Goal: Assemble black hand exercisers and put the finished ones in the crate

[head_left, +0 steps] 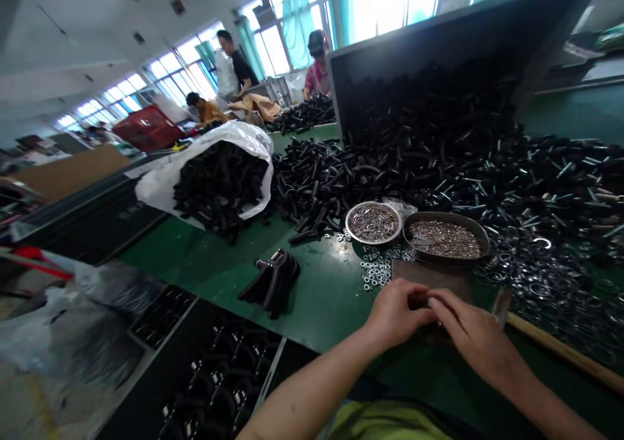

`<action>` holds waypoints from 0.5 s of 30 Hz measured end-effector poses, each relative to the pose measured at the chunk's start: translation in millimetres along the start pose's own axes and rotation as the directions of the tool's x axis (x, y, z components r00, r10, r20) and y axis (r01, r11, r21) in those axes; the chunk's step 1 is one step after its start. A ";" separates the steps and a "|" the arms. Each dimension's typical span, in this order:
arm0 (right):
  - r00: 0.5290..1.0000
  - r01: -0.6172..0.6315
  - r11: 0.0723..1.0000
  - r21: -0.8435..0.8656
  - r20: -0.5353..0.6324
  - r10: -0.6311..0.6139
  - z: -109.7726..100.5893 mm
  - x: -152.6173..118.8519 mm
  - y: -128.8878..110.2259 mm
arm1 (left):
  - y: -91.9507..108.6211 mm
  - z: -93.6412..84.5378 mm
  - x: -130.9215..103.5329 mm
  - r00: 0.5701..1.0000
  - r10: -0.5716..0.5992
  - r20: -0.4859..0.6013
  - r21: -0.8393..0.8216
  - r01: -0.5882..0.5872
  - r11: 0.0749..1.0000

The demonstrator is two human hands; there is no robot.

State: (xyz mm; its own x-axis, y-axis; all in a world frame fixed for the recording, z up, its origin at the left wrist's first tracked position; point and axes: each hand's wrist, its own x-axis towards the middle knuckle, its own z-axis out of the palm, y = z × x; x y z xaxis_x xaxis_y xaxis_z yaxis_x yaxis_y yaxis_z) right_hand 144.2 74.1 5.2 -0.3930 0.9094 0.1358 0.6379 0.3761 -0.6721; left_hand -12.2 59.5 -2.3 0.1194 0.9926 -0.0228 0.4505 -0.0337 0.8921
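Note:
My left hand [397,311] and my right hand [470,328] meet low in the view, fingers closed and thumbs close together. Between the fingertips is something small and dark, mostly hidden, so I cannot make out its kind. Beneath the hands lies a flat brownish plate [433,281]. Just beyond it stand a round metal bowl [349,224] of small shiny parts and an oval tin [441,258] of tiny metal pins. Small metal nuts [377,271] are scattered to the left of the plate. A bunch of black handle-like parts [273,283] with metal ends rests further left on the green table [322,310].
A white bag [160,183] spills black parts on the left. A tilted black bin [414,53] holds a large heap. Metal rings [541,290] and a wooden strip [565,349] are at right. A black crate [146,362] stands lower left. Other people work behind.

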 end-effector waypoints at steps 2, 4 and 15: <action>0.998 -0.056 0.998 -0.024 0.007 0.056 8.9 1.5 9.1 | -12.7 7.6 2.7 0.998 -0.050 -0.039 -0.077 0.046 0.996; 0.996 -0.087 0.996 -0.025 -0.009 0.087 14.7 1.2 19.6 | -23.9 7.4 7.2 0.997 -0.074 -0.025 -0.172 0.069 0.983; 0.984 0.124 0.955 -0.270 -0.088 -0.153 1.2 -1.3 47.7 | -72.9 -162.4 69.6 0.720 -0.087 -0.688 0.479 0.541 0.692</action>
State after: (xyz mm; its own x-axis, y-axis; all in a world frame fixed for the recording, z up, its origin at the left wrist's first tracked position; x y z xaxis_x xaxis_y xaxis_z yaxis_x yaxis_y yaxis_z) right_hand 174.3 90.7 -27.9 -0.4261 0.8533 0.3005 0.7389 0.5199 -0.4287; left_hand -180.4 150.0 4.4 -0.5619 0.7983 0.2168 0.7999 0.4575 0.3885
